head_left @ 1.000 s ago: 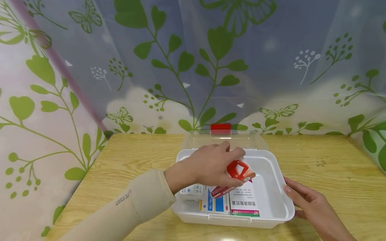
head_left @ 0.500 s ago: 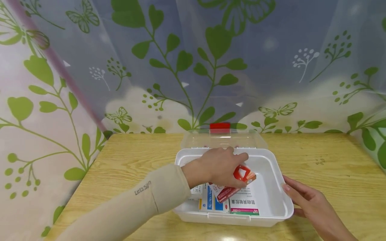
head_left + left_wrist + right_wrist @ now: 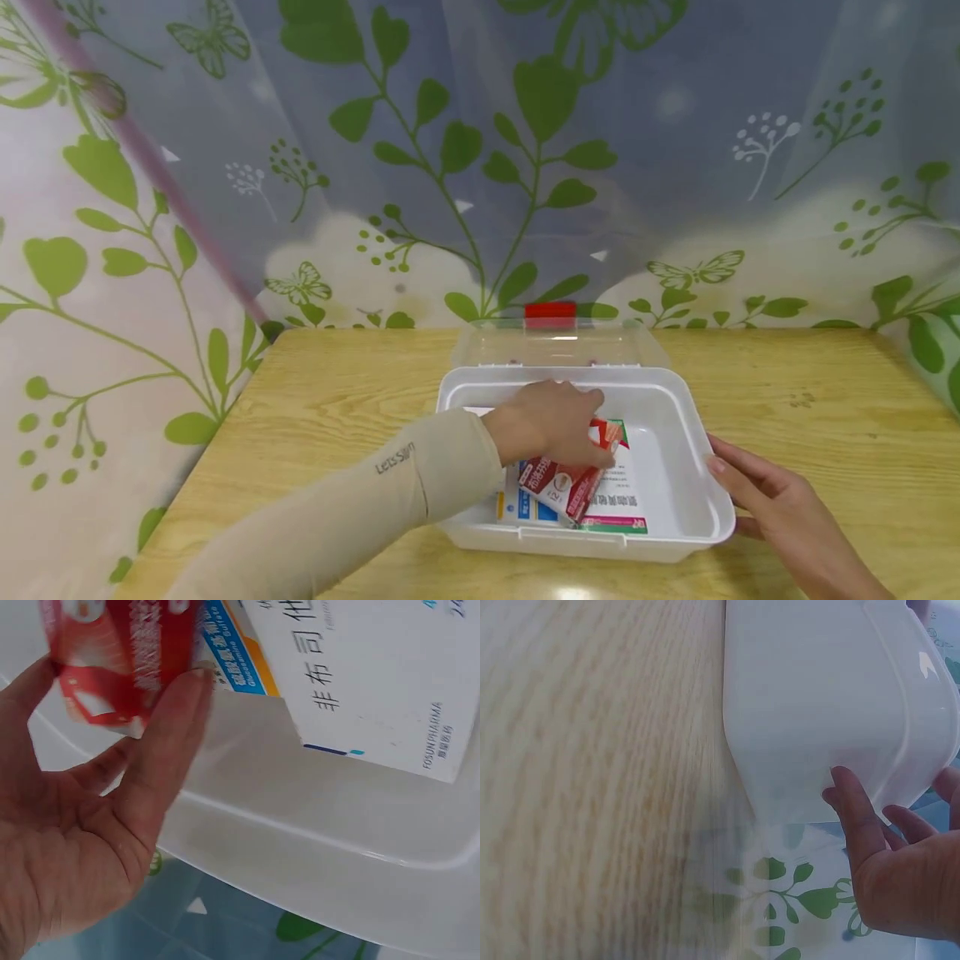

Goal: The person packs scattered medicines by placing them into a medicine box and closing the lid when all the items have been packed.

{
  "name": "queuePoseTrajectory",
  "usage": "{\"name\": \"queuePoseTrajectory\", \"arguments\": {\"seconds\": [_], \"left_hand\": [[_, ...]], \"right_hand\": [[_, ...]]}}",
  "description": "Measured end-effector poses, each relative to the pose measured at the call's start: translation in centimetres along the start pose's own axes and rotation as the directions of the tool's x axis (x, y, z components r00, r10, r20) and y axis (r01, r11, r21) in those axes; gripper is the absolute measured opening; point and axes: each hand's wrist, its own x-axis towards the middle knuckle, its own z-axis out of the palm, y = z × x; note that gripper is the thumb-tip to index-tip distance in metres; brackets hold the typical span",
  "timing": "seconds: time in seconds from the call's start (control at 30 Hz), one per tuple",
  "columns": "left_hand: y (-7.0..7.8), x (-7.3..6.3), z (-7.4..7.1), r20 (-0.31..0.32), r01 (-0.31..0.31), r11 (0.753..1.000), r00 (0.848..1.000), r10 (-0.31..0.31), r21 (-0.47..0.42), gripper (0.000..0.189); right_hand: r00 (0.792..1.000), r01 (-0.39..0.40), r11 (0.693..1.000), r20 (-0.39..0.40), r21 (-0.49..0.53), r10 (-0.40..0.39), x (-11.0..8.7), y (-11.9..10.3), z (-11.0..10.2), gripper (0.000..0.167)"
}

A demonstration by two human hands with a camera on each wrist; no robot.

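My left hand point(image 3: 558, 425) is inside a white plastic box point(image 3: 678, 542), low over the packs there. It holds a red medicine box point(image 3: 562, 492) with thumb and fingers; in the left wrist view the thumb lies along one side of that red medicine box point(image 3: 112, 645). Beneath it are a blue-and-white medicine box point(image 3: 536, 510) and a white one with a pink-and-green band point(image 3: 618, 500), both partly covered. A white medicine box point(image 3: 367, 682) lies beside them. My right hand point(image 3: 787, 508) holds the box's right end, thumb at the rim and fingers against the outer wall.
The box's clear lid point(image 3: 495, 343), with a red latch point(image 3: 551, 313), is folded back behind it. All stands on a wood-grain table point(image 3: 337, 400). A leaf-patterned curtain point(image 3: 660, 167) hangs close behind the table's far edge.
My left hand has moved down and slightly right with the red medicine box, which has turned so its printed face shows more. My right hand stays at the box's right end.
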Motion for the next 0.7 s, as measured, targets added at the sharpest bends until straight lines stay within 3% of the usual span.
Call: {"name": "queuePoseTrajectory", "arguments": {"seconds": [0.1,0.2,0.4,0.53,0.7], "left_hand": [[0.21,-0.07,0.31,0.037,0.08,0.997,0.996,-0.081,0.024,0.052],[0.33,-0.16,0.65,0.055,0.126,0.985,0.99,-0.133,0.121,0.045],[0.76,0.0,0.76,0.035,0.172,0.922,0.98,-0.196,0.346,0.046],[0.68,0.19,0.59,0.043,0.19,0.886,0.973,-0.229,0.422,0.045],[0.27,0.27,0.6,0.055,0.203,0.91,0.97,-0.238,0.361,0.047]], "right_hand": [[1.0,-0.024,1.0,0.009,-0.007,0.024,0.02,-0.09,-0.09,0.068],[0.999,-0.04,0.999,0.016,-0.009,0.04,0.11,-0.13,-0.12,0.07],[0.998,-0.059,0.998,0.015,-0.009,0.06,0.29,-0.25,-0.14,0.073],[0.996,-0.082,0.997,0.016,-0.013,0.083,0.41,-0.31,-0.09,0.076],[0.995,-0.095,0.995,0.008,-0.024,0.095,0.4,-0.35,0.0,0.077]]}}
